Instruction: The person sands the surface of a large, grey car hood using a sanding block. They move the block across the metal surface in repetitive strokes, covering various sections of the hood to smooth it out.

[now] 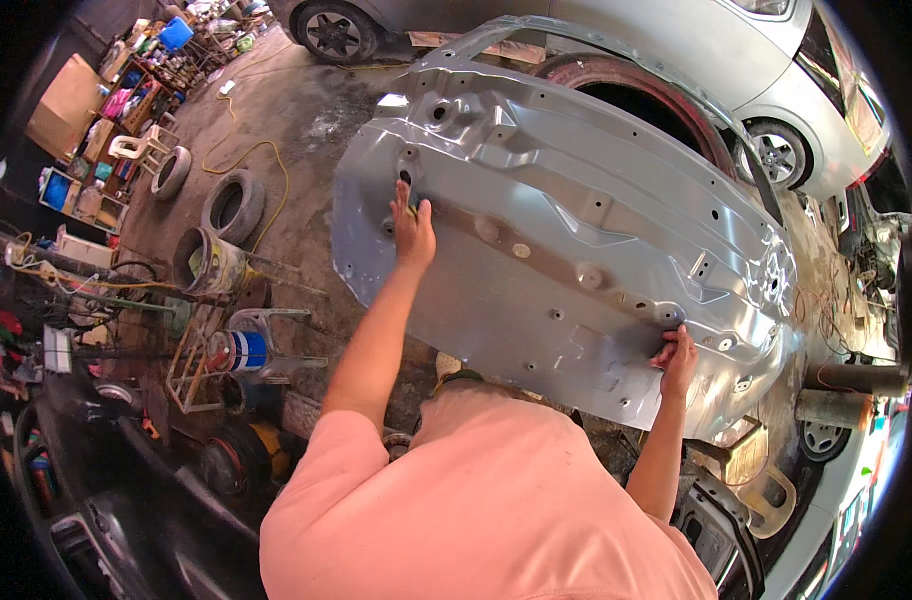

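While my left hand [413, 228] and right hand [674, 357] each grip a hole in the grey car panel [576, 220] held over the floor [296, 120], I fear fingers slipping, dropping it.

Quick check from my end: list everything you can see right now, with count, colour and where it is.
car door panel: one, bare grey metal, centre, held up by both hands
silver car: one, top right behind the panel
tyres: two, black, lying on the floor at left
bucket: one, dirty grey, left of the panel
blue-and-white can: one, on a metal stand, lower left
yellow hose: one, on the concrete floor, upper left
shelves of clutter: mixed colours, far left
left hand: fingers in an opening at the panel's left edge
right hand: gripping an opening at the panel's lower right
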{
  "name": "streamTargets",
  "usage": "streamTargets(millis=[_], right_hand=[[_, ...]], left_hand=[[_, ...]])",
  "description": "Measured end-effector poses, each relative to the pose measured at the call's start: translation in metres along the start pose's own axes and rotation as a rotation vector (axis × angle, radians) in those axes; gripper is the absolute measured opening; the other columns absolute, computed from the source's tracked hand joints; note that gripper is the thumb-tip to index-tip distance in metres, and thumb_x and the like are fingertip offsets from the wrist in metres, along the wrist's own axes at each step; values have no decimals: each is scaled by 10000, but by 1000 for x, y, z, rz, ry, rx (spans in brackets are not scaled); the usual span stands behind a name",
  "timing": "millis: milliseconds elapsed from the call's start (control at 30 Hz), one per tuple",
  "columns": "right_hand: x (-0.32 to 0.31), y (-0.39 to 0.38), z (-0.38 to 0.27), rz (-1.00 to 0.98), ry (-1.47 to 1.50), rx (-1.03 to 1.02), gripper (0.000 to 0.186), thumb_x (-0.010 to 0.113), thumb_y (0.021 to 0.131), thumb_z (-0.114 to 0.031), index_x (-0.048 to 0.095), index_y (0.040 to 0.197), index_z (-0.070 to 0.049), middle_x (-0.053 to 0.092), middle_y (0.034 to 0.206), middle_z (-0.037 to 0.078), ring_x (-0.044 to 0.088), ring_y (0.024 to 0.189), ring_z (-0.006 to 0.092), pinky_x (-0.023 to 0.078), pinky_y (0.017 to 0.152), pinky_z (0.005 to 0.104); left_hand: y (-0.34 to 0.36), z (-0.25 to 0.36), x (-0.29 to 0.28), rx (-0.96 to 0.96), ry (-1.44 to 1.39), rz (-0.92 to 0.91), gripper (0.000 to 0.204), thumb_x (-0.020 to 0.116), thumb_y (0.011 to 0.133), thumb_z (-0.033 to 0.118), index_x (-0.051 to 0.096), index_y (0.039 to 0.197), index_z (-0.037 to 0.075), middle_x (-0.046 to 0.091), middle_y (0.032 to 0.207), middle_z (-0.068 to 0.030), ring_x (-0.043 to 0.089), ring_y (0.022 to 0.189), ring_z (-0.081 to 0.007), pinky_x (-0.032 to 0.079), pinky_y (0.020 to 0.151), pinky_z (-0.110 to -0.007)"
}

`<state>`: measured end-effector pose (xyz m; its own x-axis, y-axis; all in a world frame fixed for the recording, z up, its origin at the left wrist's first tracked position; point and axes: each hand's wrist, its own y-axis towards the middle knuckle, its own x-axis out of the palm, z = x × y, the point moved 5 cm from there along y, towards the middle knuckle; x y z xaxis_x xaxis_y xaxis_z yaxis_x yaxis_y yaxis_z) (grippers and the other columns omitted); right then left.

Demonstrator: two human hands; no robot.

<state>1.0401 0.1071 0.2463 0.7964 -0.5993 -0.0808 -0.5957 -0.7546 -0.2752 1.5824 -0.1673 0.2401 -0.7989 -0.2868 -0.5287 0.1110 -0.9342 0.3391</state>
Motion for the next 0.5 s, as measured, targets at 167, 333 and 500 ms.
streamTargets(millis=[167,333,500], right_hand=[[8,-2,-3,89,102,31,514,586,1050,-493,656,960,8,446,534,14,508,418,160,501,411,354],[0,-11,1,224,164,79,456,612,1044,-506,638,947,-61,489,547,6,524,425,156,497,416,340],[8,-16,6,327,256,114,450,632,1034,-518,635,988,-71,433,556,-7,453,448,153,426,450,322]], left_hand=[[101,-17,-39,65,87,-275,698,357,1101,402,272,1632,-42,275,1709,-229,189,1616,-324,85,1323,-463],[94,-7,-48,112,103,-404,671,432,1097,334,273,1633,-36,272,1714,-210,189,1617,-306,110,1329,-442],[45,-27,-49,332,276,-281,649,414,1109,327,284,1632,-36,292,1707,-207,208,1614,-301,93,1331,-452]])
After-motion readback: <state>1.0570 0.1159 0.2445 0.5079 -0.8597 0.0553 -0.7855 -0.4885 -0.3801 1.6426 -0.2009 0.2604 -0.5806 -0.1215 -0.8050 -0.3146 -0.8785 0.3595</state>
